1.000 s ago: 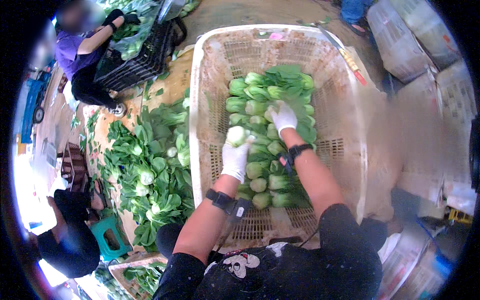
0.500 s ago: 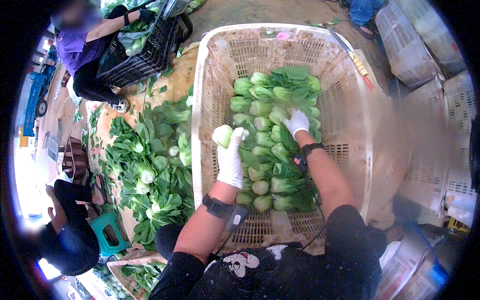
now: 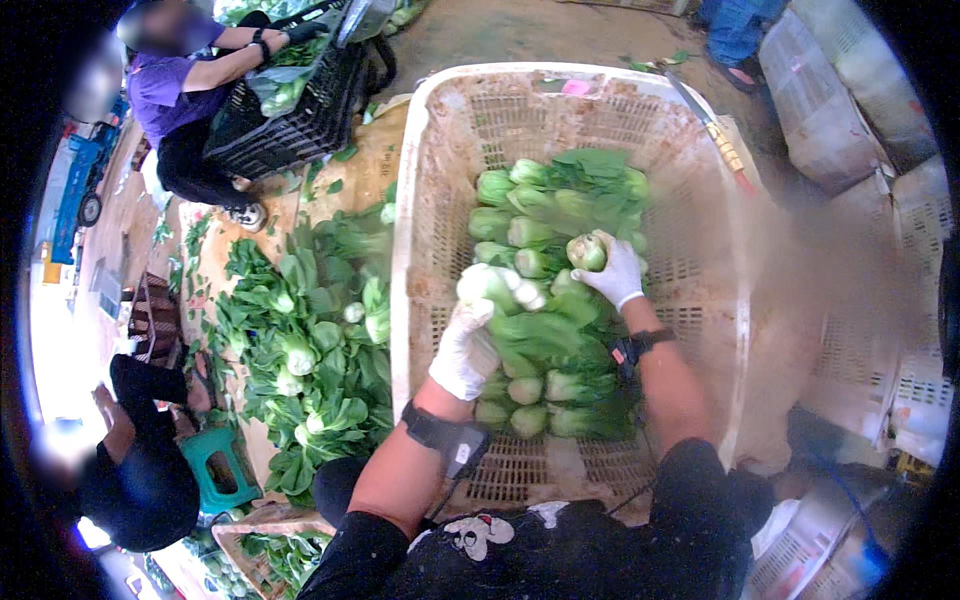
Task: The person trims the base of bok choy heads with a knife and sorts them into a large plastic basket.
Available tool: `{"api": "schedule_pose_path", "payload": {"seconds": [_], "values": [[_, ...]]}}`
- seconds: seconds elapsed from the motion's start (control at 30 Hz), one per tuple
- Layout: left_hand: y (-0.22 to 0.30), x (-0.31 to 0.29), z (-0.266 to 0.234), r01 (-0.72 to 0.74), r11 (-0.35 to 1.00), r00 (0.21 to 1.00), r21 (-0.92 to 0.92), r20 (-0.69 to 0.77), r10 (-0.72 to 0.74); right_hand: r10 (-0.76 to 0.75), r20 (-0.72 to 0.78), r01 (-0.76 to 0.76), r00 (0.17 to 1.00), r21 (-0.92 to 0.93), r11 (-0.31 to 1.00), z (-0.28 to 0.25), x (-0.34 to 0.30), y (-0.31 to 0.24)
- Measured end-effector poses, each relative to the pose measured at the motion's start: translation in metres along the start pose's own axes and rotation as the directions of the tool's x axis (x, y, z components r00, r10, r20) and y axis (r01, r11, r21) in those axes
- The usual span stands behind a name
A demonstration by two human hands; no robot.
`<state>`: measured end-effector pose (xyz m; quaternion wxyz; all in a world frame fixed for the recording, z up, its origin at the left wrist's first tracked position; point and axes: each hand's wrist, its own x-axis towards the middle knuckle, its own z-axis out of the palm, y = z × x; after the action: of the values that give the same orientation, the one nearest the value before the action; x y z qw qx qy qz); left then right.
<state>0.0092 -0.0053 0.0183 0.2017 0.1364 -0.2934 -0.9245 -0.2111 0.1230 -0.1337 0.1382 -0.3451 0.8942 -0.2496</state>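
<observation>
Both of my hands wear white gloves and reach into a large white plastic crate (image 3: 401, 260). Several heads of bok choy (image 3: 528, 232) lie in rows on its bottom. At the left of the rows, my left hand (image 3: 466, 352) is closed on bok choy heads (image 3: 484, 284), pale bases up, with leaves stretching to the right. My right hand (image 3: 617, 274) grips another bok choy (image 3: 586, 253), its cut base turned upward, above the rows. Part of the fingers is hidden behind the vegetables.
A knife (image 3: 715, 135) rests along the crate's right rim. Loose bok choy (image 3: 300, 355) is piled left of the crate. A person in purple (image 3: 165, 95) works at a black crate (image 3: 280, 125); another sits near a green stool (image 3: 218, 470). White crates (image 3: 820, 110) stand at the right.
My right hand has lifted a bok choy from the rows and turned its base up. The left hand has moved slightly down and right, with leaves now lying across the rows.
</observation>
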Motion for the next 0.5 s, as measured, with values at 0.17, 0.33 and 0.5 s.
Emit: {"api": "schedule_pose_path", "payload": {"seconds": [0.17,0.33,0.5], "values": [[-0.007,-0.001,-0.021,-0.050,0.984,0.999,0.173,-0.003,0.051,-0.181,-0.092,0.169,0.979,0.862,0.477,-0.060,-0.034,-0.008],[-0.006,0.004,-0.002,-0.081,0.925,0.995,0.371,0.079,0.055,-0.396,-0.066,0.192,0.916,0.938,0.290,-0.095,-0.043,-0.059],[0.005,-0.001,-0.001,-0.099,0.894,0.995,0.438,0.038,0.091,-0.438,-0.121,0.280,0.891,0.905,0.320,-0.086,-0.042,-0.085]]}}
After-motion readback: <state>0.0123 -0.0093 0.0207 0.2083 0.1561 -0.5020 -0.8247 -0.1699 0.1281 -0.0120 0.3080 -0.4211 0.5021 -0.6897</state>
